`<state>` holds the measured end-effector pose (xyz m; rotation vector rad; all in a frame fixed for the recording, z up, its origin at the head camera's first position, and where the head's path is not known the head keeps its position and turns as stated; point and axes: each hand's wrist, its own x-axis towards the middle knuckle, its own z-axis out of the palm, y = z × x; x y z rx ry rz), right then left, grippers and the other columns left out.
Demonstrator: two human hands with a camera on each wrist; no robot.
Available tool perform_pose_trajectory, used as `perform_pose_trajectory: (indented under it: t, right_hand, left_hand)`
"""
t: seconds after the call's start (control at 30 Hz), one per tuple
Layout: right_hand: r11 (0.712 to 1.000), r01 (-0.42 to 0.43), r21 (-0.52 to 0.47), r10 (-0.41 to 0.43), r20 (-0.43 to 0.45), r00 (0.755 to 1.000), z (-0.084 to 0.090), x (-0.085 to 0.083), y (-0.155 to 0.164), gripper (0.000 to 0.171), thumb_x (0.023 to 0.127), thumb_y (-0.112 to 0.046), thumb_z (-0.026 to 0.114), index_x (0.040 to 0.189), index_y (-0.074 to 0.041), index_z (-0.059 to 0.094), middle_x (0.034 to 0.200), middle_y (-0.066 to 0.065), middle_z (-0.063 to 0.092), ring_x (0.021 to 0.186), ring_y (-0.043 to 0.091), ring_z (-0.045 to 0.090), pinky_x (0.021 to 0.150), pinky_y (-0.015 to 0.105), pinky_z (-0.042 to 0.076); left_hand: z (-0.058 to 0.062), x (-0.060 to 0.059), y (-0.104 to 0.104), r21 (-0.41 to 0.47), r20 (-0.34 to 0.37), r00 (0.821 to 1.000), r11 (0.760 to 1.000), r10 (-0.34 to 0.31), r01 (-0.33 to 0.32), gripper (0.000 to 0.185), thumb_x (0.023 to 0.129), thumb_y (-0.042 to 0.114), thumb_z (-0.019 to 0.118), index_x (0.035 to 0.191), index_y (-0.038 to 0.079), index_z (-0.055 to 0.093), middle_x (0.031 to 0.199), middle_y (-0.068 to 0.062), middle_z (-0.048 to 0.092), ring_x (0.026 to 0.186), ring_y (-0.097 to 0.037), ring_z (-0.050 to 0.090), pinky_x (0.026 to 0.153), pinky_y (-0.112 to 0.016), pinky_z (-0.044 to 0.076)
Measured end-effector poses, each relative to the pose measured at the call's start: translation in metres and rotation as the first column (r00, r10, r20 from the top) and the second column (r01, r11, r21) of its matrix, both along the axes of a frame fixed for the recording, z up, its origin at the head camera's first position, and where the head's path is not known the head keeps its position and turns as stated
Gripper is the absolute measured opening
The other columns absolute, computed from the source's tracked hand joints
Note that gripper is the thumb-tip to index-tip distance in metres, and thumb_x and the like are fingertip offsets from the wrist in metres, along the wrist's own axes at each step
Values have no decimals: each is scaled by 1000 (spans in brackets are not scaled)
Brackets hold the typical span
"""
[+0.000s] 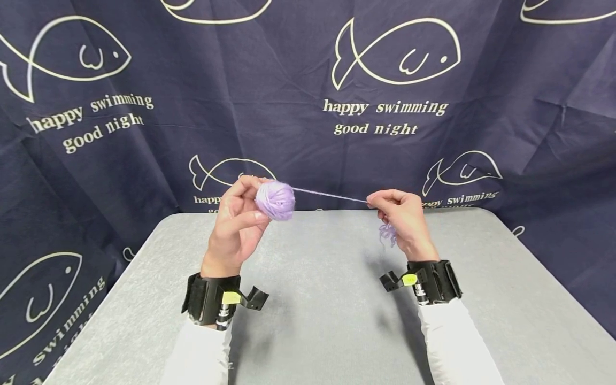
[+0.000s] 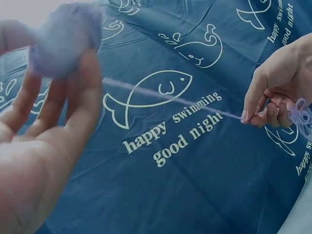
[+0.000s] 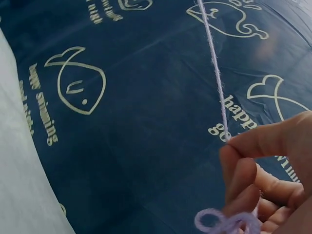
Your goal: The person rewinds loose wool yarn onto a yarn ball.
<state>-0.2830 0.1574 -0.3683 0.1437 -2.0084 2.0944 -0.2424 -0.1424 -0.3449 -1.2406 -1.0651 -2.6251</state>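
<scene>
A ball of lilac yarn (image 1: pixel 275 200) is held up over the far part of the table by my left hand (image 1: pixel 236 227), between thumb and fingertips. In the left wrist view the yarn ball (image 2: pixel 66 41) looks blurred. One strand of yarn (image 1: pixel 329 194) runs taut from the ball to my right hand (image 1: pixel 401 219), whose thumb and forefinger pinch it. Below that pinch a loose, curly bunch of yarn (image 1: pixel 387 234) hangs by the palm; the right wrist view shows its loops (image 3: pixel 229 222) under the curled fingers.
Both hands are above a light grey table (image 1: pixel 308 321) with rounded far corners. Behind it hangs a dark blue cloth (image 1: pixel 298 107) printed with white fish and lettering. Black bands with small camera mounts (image 1: pixel 435 280) circle both wrists.
</scene>
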Motion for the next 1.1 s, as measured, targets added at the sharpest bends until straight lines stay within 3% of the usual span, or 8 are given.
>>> perform_pose_trajectory:
  t: [0.1, 0.2, 0.33, 0.5, 0.8, 0.97, 1.03, 1.1]
  right_hand:
    - [995, -6, 101, 5, 8, 1000, 0, 1, -2, 15, 88, -3, 74, 98, 8, 74, 71, -5, 70, 55, 6, 52, 50, 16, 42]
    - [982, -27, 189, 25, 12, 1000, 1, 2, -3, 15, 88, -5, 75, 98, 6, 74, 73, -4, 71, 60, 8, 54, 55, 18, 47]
    - [956, -91, 278, 91, 12, 996, 3, 5, -4, 12, 88, -4, 74, 97, 5, 75, 77, -2, 72, 70, 12, 61, 62, 22, 52]
    - [913, -177, 368, 180, 27, 983, 3, 6, -6, 14, 87, -4, 76, 97, 5, 75, 78, 1, 72, 68, 13, 61, 61, 23, 51]
    - [817, -306, 488, 283, 122, 951, 3, 10, -6, 5, 84, -4, 77, 87, -7, 75, 76, 6, 69, 67, 14, 56, 59, 24, 48]
    - [751, -382, 538, 380, 122, 917, 5, 14, -8, 5, 83, -3, 76, 87, -6, 75, 74, 5, 67, 65, 14, 54, 58, 23, 44]
    - [726, -415, 549, 422, 121, 898, 6, 15, -9, 4, 83, -2, 76, 86, -5, 75, 74, 5, 67, 67, 15, 56, 59, 23, 45]
    - [709, -441, 550, 453, 125, 883, 8, 18, -10, 5, 83, -1, 75, 85, -5, 74, 74, 5, 68, 69, 17, 59, 61, 24, 47]
  left_hand:
    - [0, -1, 3, 71, 66, 997, 996, 44, -49, 43, 75, -21, 42, 106, 3, 61, 109, -11, 66, 98, -24, 63, 85, -33, 58]
    - [1, -2, 6, 109, 129, 985, 986, 113, -127, 42, 78, -20, 41, 104, 5, 61, 106, -11, 66, 94, -24, 65, 84, -35, 59]
    - [1, -4, 8, 152, 216, 958, 963, 189, -224, 38, 80, -19, 42, 100, 6, 62, 105, -12, 66, 91, -25, 65, 82, -35, 59]
    - [1, -7, 8, 196, 281, 927, 930, 251, -311, 35, 80, -22, 50, 98, 5, 62, 105, -12, 63, 91, -25, 64, 81, -34, 58]
    - [1, -8, 11, 165, 313, 874, 885, 372, -436, 37, 78, -27, 50, 96, 3, 60, 107, -14, 57, 89, -26, 65, 80, -35, 61]
    - [0, -10, 13, 154, 305, 841, 848, 447, -507, 38, 75, -30, 54, 95, 2, 61, 101, -12, 55, 81, -22, 66, 74, -31, 62]
    - [-2, -12, 14, 137, 293, 823, 831, 486, -540, 40, 73, -31, 56, 94, 1, 62, 99, -11, 56, 77, -20, 66, 71, -28, 61]
    - [-4, -13, 14, 101, 263, 793, 801, 550, -590, 40, 71, -31, 59, 94, 1, 63, 97, -10, 57, 76, -18, 65, 69, -26, 60]
